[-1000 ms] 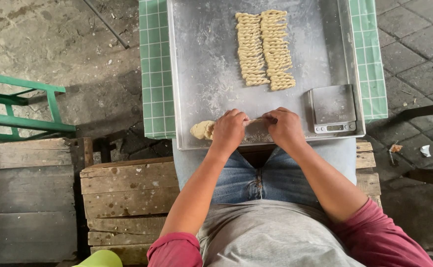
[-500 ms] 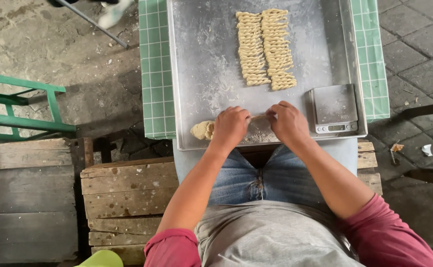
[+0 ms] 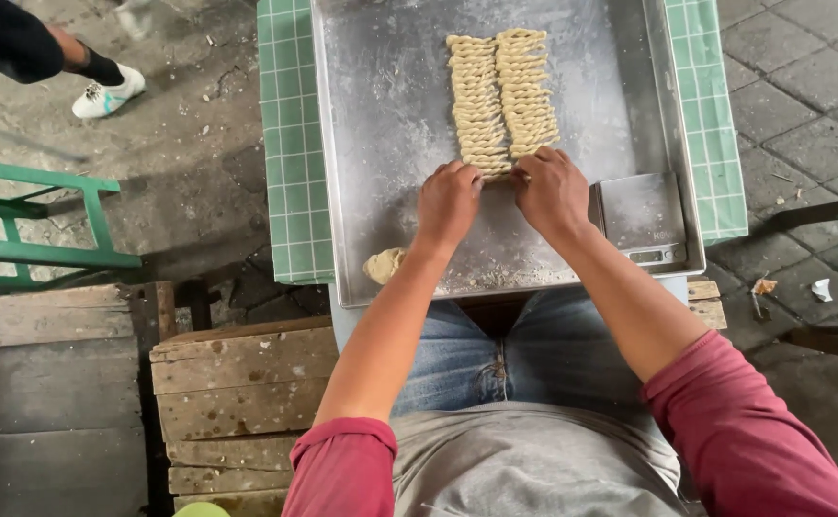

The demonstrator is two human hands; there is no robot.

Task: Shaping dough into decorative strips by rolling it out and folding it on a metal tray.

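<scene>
— Pale twisted dough rows (image 3: 500, 101) lie upper centre on the metal tray (image 3: 381, 144); where are the hands?

— Left hand (image 3: 448, 203) and right hand (image 3: 553, 194) sit side by side at the rows' near end, fingers curled down onto the dough.

— Anything else?

— A dough lump (image 3: 384, 265) at the tray's lower left, a small scale (image 3: 641, 215) at right.

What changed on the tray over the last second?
Both hands moved up the tray from its near edge to the near end of the twisted dough rows; the left hand and right hand now rest there side by side. What they hold is hidden. The dough lump, scale and rows stayed put. A passer-by's shoe came into view.
</scene>
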